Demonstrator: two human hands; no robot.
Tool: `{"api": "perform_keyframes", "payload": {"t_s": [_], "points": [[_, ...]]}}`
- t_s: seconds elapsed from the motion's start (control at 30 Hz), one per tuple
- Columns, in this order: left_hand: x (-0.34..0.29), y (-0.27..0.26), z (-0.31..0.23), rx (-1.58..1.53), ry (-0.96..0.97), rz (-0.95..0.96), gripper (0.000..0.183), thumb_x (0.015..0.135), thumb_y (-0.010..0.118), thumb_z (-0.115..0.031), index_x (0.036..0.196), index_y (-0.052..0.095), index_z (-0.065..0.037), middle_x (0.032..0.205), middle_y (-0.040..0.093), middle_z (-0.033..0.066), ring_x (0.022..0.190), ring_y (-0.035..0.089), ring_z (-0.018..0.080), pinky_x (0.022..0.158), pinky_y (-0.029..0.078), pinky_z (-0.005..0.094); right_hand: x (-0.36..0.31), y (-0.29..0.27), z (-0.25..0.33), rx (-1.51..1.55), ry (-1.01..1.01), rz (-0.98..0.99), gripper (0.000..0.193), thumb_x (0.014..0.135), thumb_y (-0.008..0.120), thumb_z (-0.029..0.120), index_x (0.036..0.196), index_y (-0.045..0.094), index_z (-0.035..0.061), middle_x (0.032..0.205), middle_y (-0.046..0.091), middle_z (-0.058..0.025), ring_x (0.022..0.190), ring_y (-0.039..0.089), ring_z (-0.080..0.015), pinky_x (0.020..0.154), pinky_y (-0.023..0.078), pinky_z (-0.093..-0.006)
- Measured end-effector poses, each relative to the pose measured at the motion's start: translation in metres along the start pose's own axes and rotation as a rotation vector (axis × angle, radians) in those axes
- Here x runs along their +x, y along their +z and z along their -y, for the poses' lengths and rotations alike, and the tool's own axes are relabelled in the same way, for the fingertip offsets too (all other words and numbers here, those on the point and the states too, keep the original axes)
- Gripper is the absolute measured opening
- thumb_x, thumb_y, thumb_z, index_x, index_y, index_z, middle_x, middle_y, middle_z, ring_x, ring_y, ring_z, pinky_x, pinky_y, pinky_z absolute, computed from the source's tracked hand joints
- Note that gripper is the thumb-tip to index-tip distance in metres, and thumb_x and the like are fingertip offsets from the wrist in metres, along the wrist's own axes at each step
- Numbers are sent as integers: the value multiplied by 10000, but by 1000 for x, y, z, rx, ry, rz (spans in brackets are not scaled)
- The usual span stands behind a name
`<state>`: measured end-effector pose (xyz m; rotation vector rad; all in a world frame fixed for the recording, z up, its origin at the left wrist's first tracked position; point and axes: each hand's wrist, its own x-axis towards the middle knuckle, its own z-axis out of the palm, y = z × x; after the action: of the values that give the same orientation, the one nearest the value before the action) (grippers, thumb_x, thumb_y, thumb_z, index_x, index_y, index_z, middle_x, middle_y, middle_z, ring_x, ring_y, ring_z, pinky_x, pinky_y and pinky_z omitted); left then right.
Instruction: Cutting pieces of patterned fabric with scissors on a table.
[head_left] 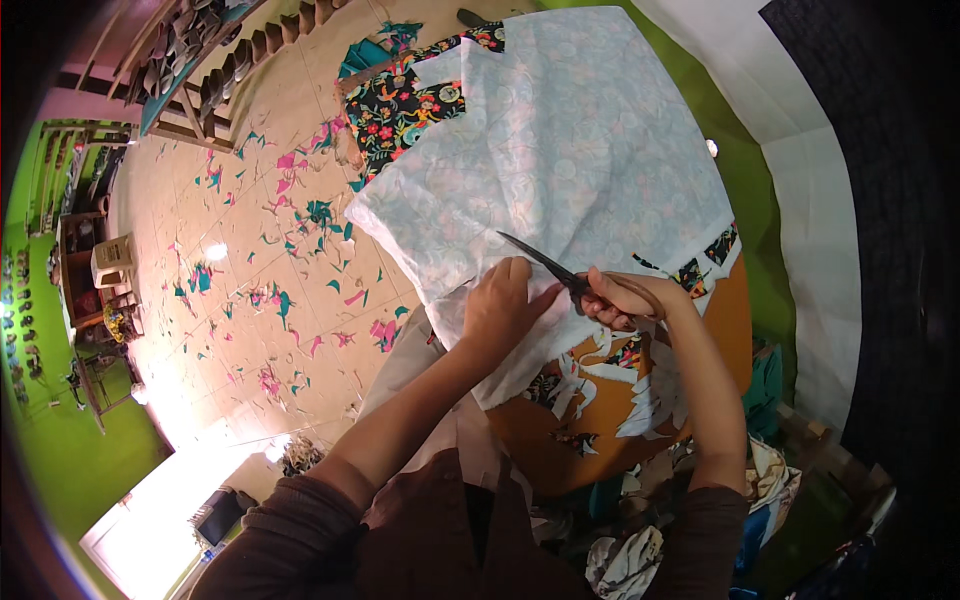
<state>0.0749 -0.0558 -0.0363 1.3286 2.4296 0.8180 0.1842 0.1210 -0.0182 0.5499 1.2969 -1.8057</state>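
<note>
The scissors [541,259] are held in the right grip [617,299], their handles partly covered by fingers; whether the blades are parted cannot be told. The cloth [560,150] is spread over the counter [528,445], which is largely hidden. The left grip [499,308] is laid on the cloth, fingertips obscured; whether any is pinched cannot be told.

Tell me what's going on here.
A person's right hand holds scissors over pale cloth, while the left hand touches the cloth. Black flowered fabric shows at its far left corner. Cut scraps lie on the orange-brown table; pink and green bits litter the floor.
</note>
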Motion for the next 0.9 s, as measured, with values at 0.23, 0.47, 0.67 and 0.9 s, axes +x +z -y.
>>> {"api": "perform_keyframes", "payload": {"t_s": [0.23,0.47,0.67,0.9], "points": [[-1,8,-1,-24,-32,-59,180,731,603,-175,742,466,-60,672,494,80,611,543,264,542,445,367,3,1,-4,-63,-40,-73,647,706,246,755,705,349,115,587,319,40,466,280,-46,407,271,-175],[-6,1,-4,63,126,-133,128,703,593,-121,729,476,-74,627,466,57,570,546,219,468,440,325,-5,-7,12,-364,-117,-72,694,759,288,681,1036,448,66,719,368,19,611,334,-76,514,346,-198],[-9,1,-8,85,99,-129,125,701,592,-118,727,475,-82,641,480,36,561,552,191,441,443,309,-1,-10,22,-361,5,-24,790,706,279,743,1071,478,72,735,381,30,645,345,-76,553,351,-198],[-12,5,-3,106,119,-76,103,709,557,-101,750,463,-92,662,467,27,604,555,162,448,450,274,-5,-6,32,-290,1,-5,809,664,296,770,1002,512,67,667,372,37,538,311,-58,449,293,-190]]}}
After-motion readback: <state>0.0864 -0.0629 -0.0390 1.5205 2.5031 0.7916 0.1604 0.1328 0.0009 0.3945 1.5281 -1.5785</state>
